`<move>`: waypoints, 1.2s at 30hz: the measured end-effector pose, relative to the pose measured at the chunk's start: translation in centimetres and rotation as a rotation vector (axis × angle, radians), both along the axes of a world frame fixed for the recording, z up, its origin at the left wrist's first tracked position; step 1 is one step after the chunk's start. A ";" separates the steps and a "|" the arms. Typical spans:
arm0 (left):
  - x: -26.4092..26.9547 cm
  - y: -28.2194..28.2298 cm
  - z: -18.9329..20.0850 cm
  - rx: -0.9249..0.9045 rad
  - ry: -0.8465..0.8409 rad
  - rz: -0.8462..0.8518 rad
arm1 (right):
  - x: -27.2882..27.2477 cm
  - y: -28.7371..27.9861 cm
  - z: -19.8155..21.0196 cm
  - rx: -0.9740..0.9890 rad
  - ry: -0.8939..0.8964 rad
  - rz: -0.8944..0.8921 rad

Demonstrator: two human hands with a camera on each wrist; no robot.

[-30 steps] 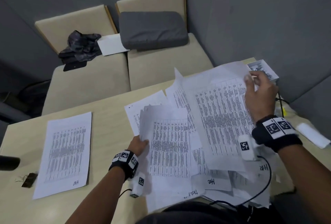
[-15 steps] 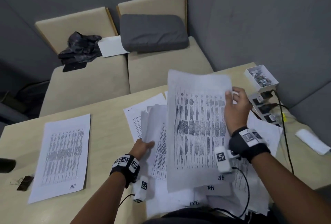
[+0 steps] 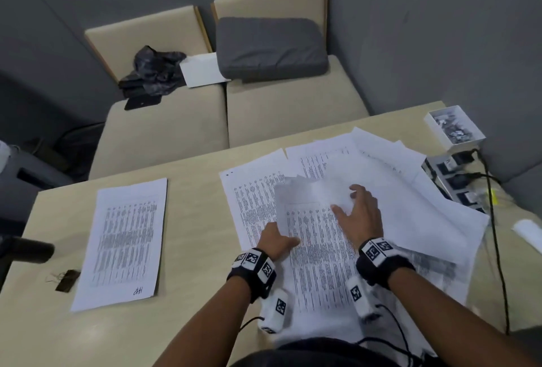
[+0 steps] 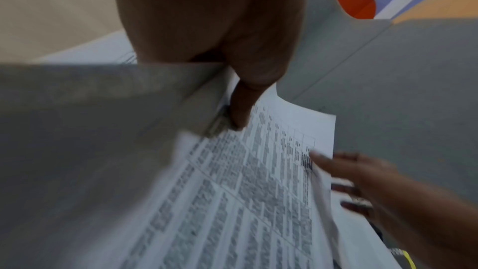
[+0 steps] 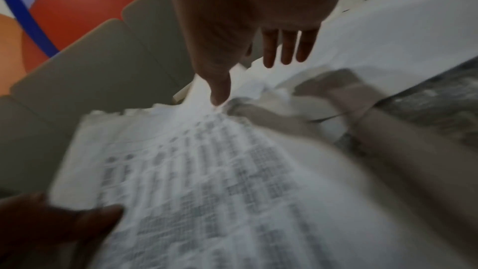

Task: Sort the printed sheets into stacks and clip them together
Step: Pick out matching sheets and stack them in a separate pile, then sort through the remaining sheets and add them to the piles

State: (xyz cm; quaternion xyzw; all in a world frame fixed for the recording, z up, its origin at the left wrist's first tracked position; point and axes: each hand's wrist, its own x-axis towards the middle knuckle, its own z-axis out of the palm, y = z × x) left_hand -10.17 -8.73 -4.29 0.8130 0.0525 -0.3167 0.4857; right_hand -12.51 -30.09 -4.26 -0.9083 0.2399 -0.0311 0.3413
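A: What are the two hands doing?
B: The left hand (image 3: 275,242) pinches the left edge of a printed sheet (image 3: 318,252); the right hand (image 3: 359,217) lies on it with fingers spread, gripping nothing.

A: And around them?
B: That sheet tops a loose heap of sheets (image 3: 396,178) on the worktop (image 3: 199,187). One tidy stack (image 3: 126,240) sits well apart at left, one binder clip (image 3: 67,280) just beside it. At far right are one white box of clips (image 3: 454,127) and a power strip (image 3: 448,174). Beyond are two seats and one grey cushion (image 3: 269,46).
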 end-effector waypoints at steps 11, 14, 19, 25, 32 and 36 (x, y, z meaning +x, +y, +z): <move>2.6 7.7 -0.9 0.313 -0.042 0.160 | -4.2 -10.9 -3.6 -0.406 0.640 0.229; 2.3 8.4 -1.9 0.260 0.000 0.218 | -4.9 -10.8 -4.0 -0.402 0.599 0.220; 2.1 8.0 -2.9 0.224 0.050 0.248 | -6.2 -9.5 -3.2 -0.676 0.490 0.351; 1.9 7.5 -2.6 0.201 0.054 0.235 | -4.9 -6.3 2.3 -0.379 0.009 0.130; 1.7 6.6 -2.9 0.164 0.102 0.194 | -1.6 0.2 8.2 0.758 -0.139 0.194; 1.9 6.8 -3.4 0.009 0.187 0.350 | -1.5 -0.3 4.5 0.558 0.048 0.109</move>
